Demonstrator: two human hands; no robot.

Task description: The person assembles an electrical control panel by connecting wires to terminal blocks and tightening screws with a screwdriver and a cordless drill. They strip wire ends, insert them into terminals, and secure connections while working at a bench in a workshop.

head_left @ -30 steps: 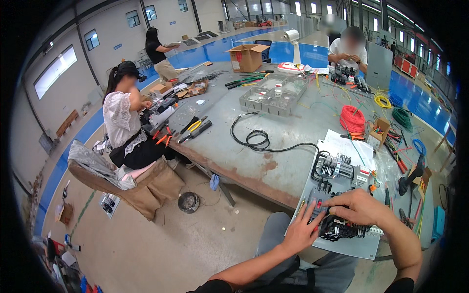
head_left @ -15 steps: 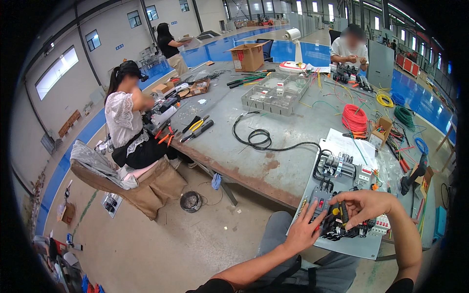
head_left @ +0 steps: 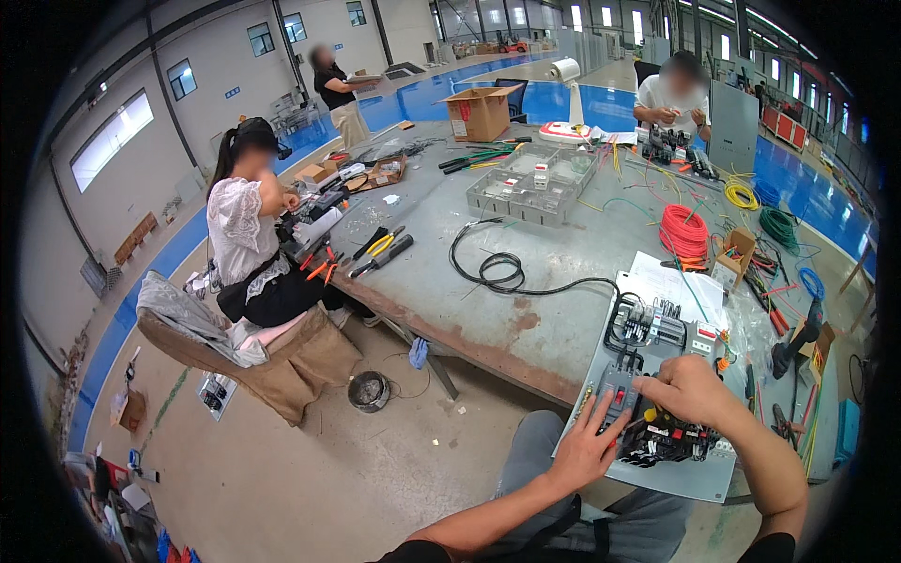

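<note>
A grey mounting plate [head_left: 690, 479] carrying electrical parts rests partly over my lap and the table's near right edge. My left hand [head_left: 584, 443] lies against the grey circuit breaker [head_left: 615, 396] with its red switch, fingers stretched out. Just right of it, my right hand [head_left: 693, 389] is closed above the plate, its fingers curled; whatever it grips is hidden. A small yellow part [head_left: 649, 414] shows below its fingertips, beside dark terminals and wiring [head_left: 668, 439]. Black cables loop above the breaker to a contactor row [head_left: 662, 326].
Papers [head_left: 683, 280], a red wire coil [head_left: 683, 232] and a small carton [head_left: 732, 258] lie beyond the plate. A black cable [head_left: 502, 272] curls mid-table near a clear divided tray [head_left: 526, 202]. Pliers [head_left: 380, 249] lie left. Two co-workers sit at the table; another person stands behind.
My right hand has turned over and closed, its fingers now curled above the breaker's right side; a dark and yellow tool handle seen before is now hidden. My left hand stays nearly in place.
</note>
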